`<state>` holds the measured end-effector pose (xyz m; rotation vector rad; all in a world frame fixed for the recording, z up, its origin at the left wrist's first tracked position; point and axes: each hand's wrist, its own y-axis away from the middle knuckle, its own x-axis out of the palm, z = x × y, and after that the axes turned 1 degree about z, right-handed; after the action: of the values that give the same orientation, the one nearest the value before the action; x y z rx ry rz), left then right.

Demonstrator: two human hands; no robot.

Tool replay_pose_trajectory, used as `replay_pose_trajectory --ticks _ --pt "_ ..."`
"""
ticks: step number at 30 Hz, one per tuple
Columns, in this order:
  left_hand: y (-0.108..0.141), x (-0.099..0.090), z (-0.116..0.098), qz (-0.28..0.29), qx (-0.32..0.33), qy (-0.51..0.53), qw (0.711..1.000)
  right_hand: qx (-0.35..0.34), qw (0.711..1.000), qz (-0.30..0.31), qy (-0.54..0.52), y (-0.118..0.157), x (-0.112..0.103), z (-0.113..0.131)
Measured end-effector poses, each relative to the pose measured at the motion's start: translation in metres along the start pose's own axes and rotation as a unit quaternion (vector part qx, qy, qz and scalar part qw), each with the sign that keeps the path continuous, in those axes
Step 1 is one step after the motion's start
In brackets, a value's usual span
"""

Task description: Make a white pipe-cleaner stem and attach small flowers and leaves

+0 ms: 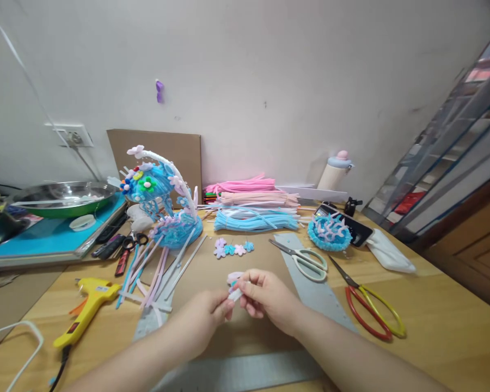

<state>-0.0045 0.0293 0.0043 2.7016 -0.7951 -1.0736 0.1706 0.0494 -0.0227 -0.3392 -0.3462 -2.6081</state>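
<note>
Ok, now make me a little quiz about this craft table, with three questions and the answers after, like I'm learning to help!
1. True or false: the left hand is holding the yellow glue gun.

2. Pick one. What colour are the handles of the scissors farthest to the right?
A. Black
B. White
C. Red and yellow

3. Fill in the blank: the little flowers lie ___ to the person than the blue bundle.

Key:
1. False. The glue gun lies on the table; the left hand and the right hand meet at a small pale piece.
2. C.
3. Nearer.
</note>
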Motion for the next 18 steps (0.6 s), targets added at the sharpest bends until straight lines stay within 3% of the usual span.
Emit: replay_pose_trajectory --ticks 7,12,15,18 --pt "-0.016 0.013 0.001 0.058 -0.047 0.029 0.997 0.076 0.997 0.016 -0.026 0.001 -0.019 -0.007" --pt "-0.016 -0.008 -0.017 0.072 -0.031 -0.1 0.992 0.057 0.998 -0.004 -0.034 -0.002 -0.02 -0.017" --pt "-0.01 -0.02 -0.021 0.078 -0.012 -0.123 0.989 0.052 0.998 -0.02 -0.038 -0.001 -0.011 -0.024" --pt "-0.004 -0.018 -0.018 0.065 0.008 -0.115 0.991 0.058 0.996 -0.047 -0.046 0.002 -0.001 -0.028"
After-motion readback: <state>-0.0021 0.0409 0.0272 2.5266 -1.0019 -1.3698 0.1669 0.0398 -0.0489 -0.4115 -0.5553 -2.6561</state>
